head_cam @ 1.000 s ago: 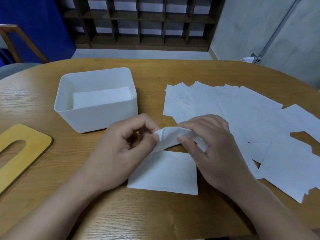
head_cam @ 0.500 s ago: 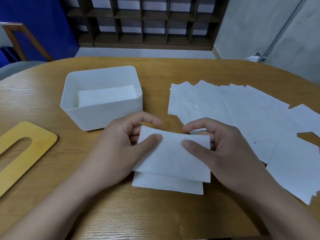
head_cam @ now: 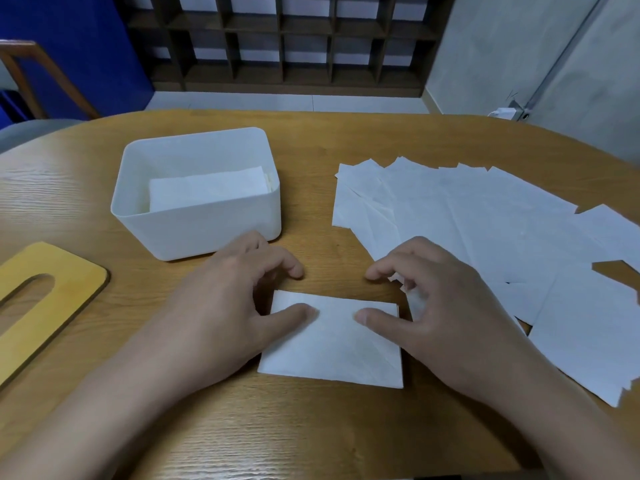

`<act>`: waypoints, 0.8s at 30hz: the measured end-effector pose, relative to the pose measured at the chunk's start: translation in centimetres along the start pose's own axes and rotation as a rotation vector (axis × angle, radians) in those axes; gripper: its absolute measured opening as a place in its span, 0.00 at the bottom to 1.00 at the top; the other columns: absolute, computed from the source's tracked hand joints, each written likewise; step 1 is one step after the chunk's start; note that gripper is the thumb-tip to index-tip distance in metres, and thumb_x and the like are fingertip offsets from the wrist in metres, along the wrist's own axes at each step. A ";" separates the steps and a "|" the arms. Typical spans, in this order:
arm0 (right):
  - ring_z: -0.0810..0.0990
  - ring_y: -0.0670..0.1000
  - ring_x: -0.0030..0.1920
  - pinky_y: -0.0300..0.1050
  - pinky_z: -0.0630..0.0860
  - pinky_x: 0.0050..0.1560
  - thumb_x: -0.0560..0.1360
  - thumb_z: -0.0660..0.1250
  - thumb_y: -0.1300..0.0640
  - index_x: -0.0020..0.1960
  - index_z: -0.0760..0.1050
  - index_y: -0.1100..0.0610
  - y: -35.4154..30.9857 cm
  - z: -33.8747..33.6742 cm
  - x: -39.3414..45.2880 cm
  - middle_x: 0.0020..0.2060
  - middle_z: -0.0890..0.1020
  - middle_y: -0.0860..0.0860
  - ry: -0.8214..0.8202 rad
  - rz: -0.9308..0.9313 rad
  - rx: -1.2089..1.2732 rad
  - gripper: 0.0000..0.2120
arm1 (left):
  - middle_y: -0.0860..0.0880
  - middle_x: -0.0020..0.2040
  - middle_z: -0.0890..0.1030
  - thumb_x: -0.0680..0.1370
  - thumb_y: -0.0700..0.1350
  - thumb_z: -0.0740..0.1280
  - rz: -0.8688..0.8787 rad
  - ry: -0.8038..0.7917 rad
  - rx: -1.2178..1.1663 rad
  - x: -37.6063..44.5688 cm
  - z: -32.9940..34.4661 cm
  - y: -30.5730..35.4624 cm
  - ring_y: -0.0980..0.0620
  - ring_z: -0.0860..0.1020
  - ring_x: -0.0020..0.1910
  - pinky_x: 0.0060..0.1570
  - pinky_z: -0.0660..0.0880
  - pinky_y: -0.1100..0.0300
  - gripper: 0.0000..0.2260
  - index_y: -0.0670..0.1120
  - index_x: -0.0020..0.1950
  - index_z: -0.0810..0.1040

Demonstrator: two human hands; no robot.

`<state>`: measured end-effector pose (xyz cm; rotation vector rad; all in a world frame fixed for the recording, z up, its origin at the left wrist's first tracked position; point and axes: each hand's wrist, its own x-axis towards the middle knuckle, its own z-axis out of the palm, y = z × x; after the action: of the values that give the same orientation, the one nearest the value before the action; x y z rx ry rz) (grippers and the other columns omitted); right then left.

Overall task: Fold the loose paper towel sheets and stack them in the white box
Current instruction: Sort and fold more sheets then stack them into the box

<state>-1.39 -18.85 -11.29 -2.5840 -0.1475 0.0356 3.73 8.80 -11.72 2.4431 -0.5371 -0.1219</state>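
Pressing a folded sheet (head_cam: 332,344) flat on the wooden table (head_cam: 311,434), near edge of scene, both thumbs on its top surface. Left hand (head_cam: 228,306) at sheet's left edge, thumb laid across the upper left part, other fingers loosely bent with tips on the table just beyond the sheet's far edge; nothing clasped. Right hand (head_cam: 446,306) at sheet's right edge, thumb on the upper right part, fingers arched and spread, tips down on the wood and on the near fringe of the loose sheets (head_cam: 502,230); nothing pinched, cannot tell whether palm touches. Thumbs apart, pointing toward each other. Folded sheet rectangular, lying flat, apart from the white box (head_cam: 194,233). White box beyond left hand, just beside its knuckles, open on top, holding a stack of folded sheets (head_cam: 207,190) against its right wall. Loose sheets fanned out overlapping on the table's right side, unfolded. Yellow wooden lid (head_cam: 69,289) with an oval slot lying flat at far left. Dark cubby shelf (head_cam: 287,39) against the back wall.
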 end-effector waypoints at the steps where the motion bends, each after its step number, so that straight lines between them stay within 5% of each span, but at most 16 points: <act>1: 0.73 0.35 0.63 0.31 0.70 0.51 0.74 0.73 0.30 0.61 0.78 0.35 -0.1 -0.1 0.0 0.57 0.75 0.31 -0.006 0.004 0.015 0.19 | 0.63 0.55 0.75 0.73 0.70 0.75 0.007 -0.013 0.000 -0.1 -0.1 0.0 0.60 0.79 0.52 0.49 0.79 0.54 0.17 0.67 0.58 0.79; 7: 0.72 0.36 0.61 0.34 0.69 0.55 0.73 0.72 0.27 0.66 0.74 0.32 -0.3 0.2 -0.1 0.56 0.75 0.31 -0.120 -0.004 -0.039 0.24 | 0.69 0.60 0.70 0.72 0.77 0.70 0.057 -0.144 0.160 -0.2 0.0 0.0 0.64 0.71 0.67 0.61 0.75 0.61 0.30 0.69 0.70 0.72; 13: 0.70 0.37 0.56 0.36 0.67 0.51 0.71 0.72 0.26 0.62 0.74 0.32 -0.5 0.3 0.0 0.55 0.75 0.32 -0.155 0.033 -0.028 0.23 | 0.68 0.58 0.73 0.72 0.74 0.72 -0.042 -0.205 0.130 0.0 0.0 1.1 0.67 0.71 0.60 0.49 0.73 0.63 0.23 0.69 0.61 0.70; 17: 0.72 0.39 0.53 0.38 0.67 0.48 0.72 0.74 0.31 0.51 0.78 0.38 -0.8 0.4 0.1 0.52 0.76 0.34 -0.173 0.040 0.019 0.15 | 0.64 0.57 0.71 0.72 0.72 0.74 -0.073 -0.231 0.076 0.1 0.1 1.1 0.63 0.72 0.58 0.48 0.74 0.58 0.20 0.65 0.54 0.73; 24: 0.80 0.43 0.50 0.34 0.73 0.45 0.76 0.77 0.42 0.47 0.81 0.44 -1.4 0.2 0.1 0.47 0.82 0.40 -0.123 0.005 0.220 0.08 | 0.60 0.53 0.81 0.73 0.58 0.82 -0.101 -0.183 -0.175 0.6 0.6 0.9 0.61 0.79 0.45 0.44 0.75 0.56 0.25 0.68 0.64 0.74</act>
<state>-1.43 -17.50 -10.74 -2.3626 -0.1722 0.2019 3.82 7.59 -11.69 2.2997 -0.4612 -0.4196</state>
